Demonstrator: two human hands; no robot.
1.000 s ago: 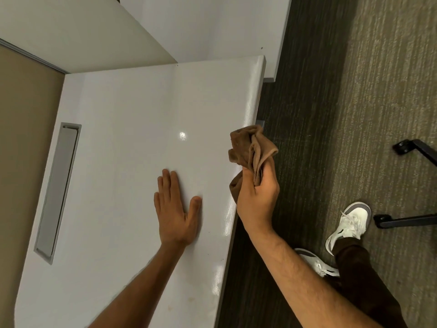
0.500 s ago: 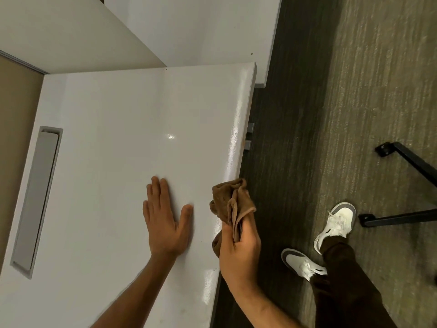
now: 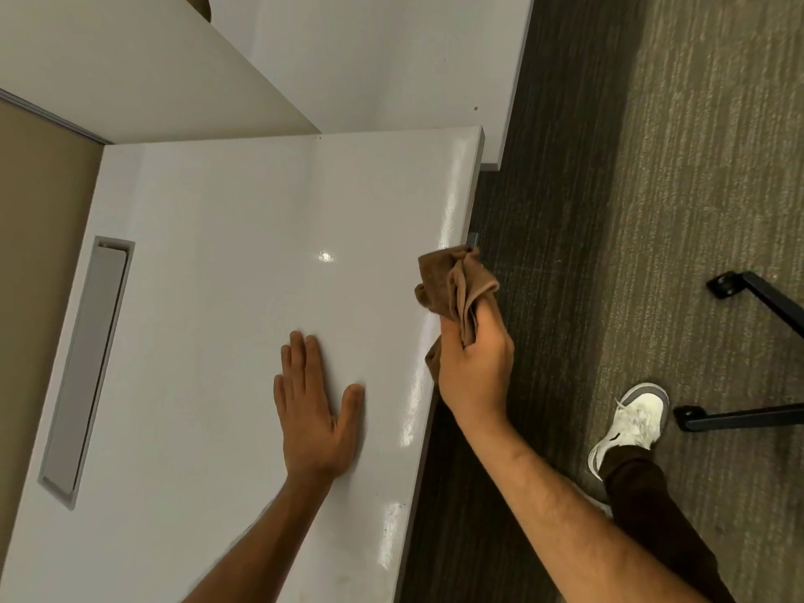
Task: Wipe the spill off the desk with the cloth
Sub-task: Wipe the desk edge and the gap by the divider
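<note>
Brown cloth [image 3: 452, 285], bunched in the right hand [image 3: 476, 367] at the bench [image 3: 243, 237] edge while the left hand [image 3: 315, 411] lay flat, risked pushing liquid onto the carpet [image 3: 565, 211].

A grey-brown ribbed carpet [image 3: 678, 176] covers the floor on the right, darker in a band next to the furniture. 2 black metal legs [image 3: 739, 417] of a chair base stand on it. White panels [image 3: 370, 58] rise behind, beside a tan wall [image 3: 39, 202] with a grey rail
</note>
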